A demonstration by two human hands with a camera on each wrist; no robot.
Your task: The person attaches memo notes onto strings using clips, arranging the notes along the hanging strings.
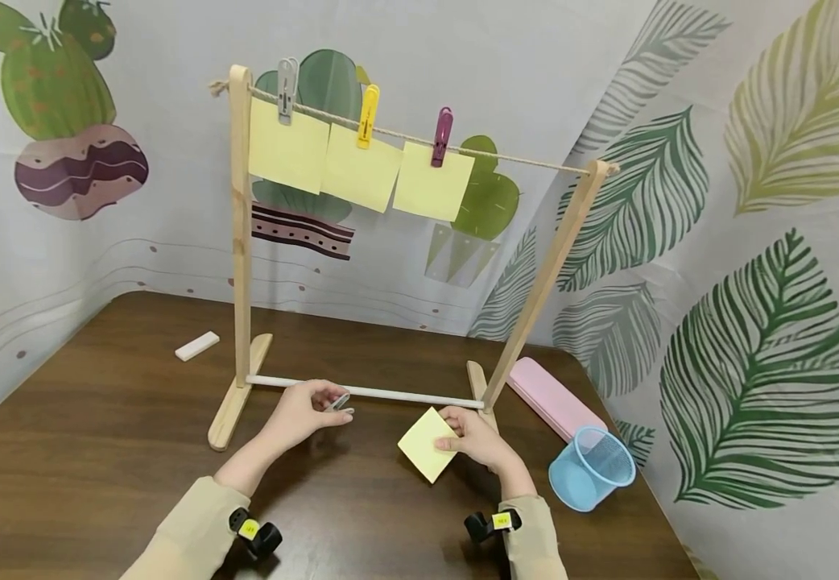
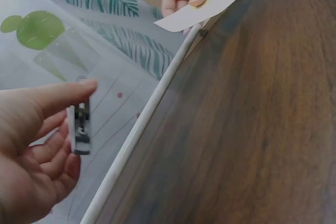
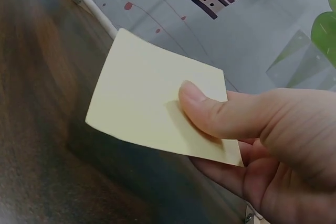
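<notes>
My left hand (image 1: pixel 307 412) pinches a grey clothespin (image 2: pixel 81 129) between thumb and fingers, in front of the rack's white bottom rod (image 1: pixel 390 394). To its right, my right hand (image 1: pixel 479 439) holds a yellow sticky note (image 3: pixel 152 98) by one edge, thumb on top and fingers beneath. Above both hands a rope (image 1: pixel 521 160) runs between two wooden posts. Three yellow notes hang from it side by side, under a grey clothespin (image 1: pixel 287 90), a yellow clothespin (image 1: pixel 367 117) and a purple clothespin (image 1: pixel 442 137).
On the right of the brown table (image 1: pixel 86 451) lie a pink case (image 1: pixel 553 396) and, nearer me, a blue mesh cup (image 1: pixel 580 475). A small white block (image 1: pixel 197 345) is left of the rack's left post (image 1: pixel 241 242). Behind hangs a patterned cloth (image 1: pixel 173 161).
</notes>
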